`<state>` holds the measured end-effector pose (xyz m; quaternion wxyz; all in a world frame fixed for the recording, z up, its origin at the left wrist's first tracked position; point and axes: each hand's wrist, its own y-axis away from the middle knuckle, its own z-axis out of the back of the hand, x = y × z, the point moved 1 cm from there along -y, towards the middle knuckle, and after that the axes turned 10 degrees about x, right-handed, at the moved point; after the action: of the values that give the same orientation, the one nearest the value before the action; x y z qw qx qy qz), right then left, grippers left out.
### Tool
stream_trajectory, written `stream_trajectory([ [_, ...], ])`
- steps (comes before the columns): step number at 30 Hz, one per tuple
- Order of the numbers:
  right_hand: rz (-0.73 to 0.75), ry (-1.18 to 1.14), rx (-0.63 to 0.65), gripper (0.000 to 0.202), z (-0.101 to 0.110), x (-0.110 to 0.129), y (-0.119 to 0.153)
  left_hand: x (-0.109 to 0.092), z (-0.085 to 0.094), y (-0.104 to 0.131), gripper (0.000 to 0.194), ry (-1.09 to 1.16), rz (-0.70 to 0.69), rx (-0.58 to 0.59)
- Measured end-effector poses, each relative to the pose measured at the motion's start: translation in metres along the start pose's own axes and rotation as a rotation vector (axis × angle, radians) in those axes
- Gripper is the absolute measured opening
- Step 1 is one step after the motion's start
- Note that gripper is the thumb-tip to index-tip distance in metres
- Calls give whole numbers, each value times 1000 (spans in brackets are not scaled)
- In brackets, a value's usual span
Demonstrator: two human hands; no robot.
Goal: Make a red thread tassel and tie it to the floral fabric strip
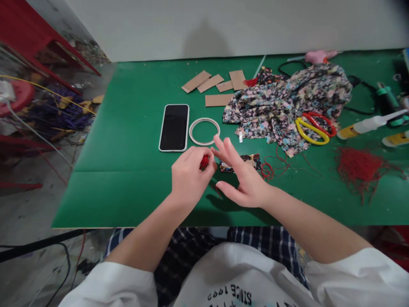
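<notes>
The left hand (191, 174) pinches a red bundle (204, 162), apparently thread, above the green table (124, 192); the right hand (247, 181), fingers spread, holds nothing visible. The step is judged to be winding; the next move calls for a steady left pinch.

Soft light, faint shadow (206, 40) on white wall (143, 32), stretched edges
</notes>
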<state>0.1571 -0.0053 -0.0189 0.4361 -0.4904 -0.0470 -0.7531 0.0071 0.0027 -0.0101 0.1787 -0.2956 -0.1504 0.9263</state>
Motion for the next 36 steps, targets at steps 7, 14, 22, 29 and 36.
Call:
stream_trajectory([
  [7, -48, -71, -28, 84, -1, -1, 2, -2, 2, 0, 7, -7, -18, 0],
  [14, -237, -320, -223, 74, 2, 2, 1, -2, 5, -2, 7, -10, -32, -32],
  [22, -384, -591, -469, 38, 9, -7, 0, 0, 7, -4, 6, 21, -36, -75],
  [29, -491, -936, -536, 17, 15, -13, -1, 1, 6, -3, 6, 27, -33, -66],
  [36, -489, -1105, -473, 16, 16, -19, 1, 1, 6, -4, 7, 26, -24, -66],
])
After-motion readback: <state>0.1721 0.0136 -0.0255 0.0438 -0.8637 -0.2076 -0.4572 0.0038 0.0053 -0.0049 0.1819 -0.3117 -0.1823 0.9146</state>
